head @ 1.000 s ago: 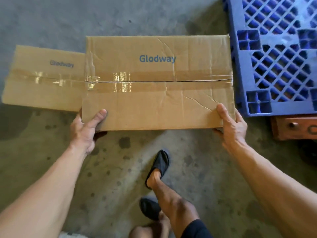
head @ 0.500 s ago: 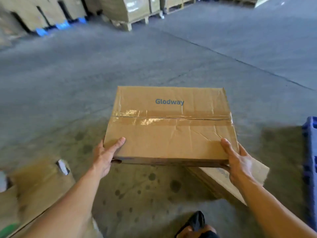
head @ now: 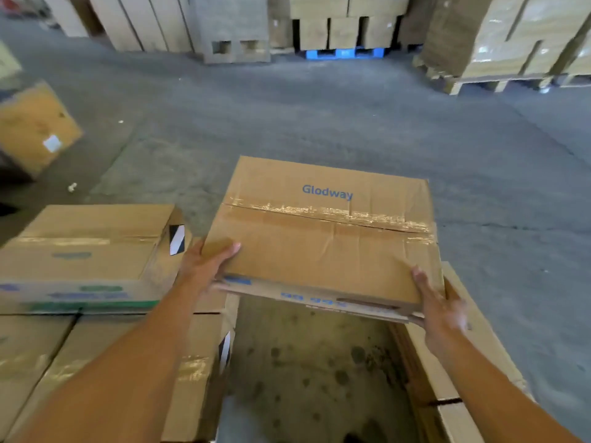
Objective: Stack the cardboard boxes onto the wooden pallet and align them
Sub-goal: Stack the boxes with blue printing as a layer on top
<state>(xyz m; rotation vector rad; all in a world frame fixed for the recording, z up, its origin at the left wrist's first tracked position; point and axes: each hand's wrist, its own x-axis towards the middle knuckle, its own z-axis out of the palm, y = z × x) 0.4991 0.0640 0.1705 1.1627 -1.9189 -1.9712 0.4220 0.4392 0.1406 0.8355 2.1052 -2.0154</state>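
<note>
A: Floor (head: 319,123), grey concrete, stained dark in the gap near the feet. Far side, loaded pallets (head: 511,43), one blue base showing under a stack.

B: Nearer in?

A: Stack (head: 80,346) of taped boxes at left, one box (head: 83,244) on top, striped label at its corner. Flat cardboard (head: 473,362) leans at lower right. One loose box (head: 32,129) on the floor, far left, blurred.

B: The carried one?

A: Glodway box (head: 323,238), held in the air over the gap between the stack and the flat cardboard, tilted slightly, tape seam across the top. No wooden pallet visible under it.

B: Hands?

A: Left hand (head: 204,266) clamped on the near left corner, thumb on top, fingers underneath out of sight. Right hand (head: 438,308) clamped on the near right corner, thumb along the top edge, palm against the side. Both arms bare, reaching forward.
</note>
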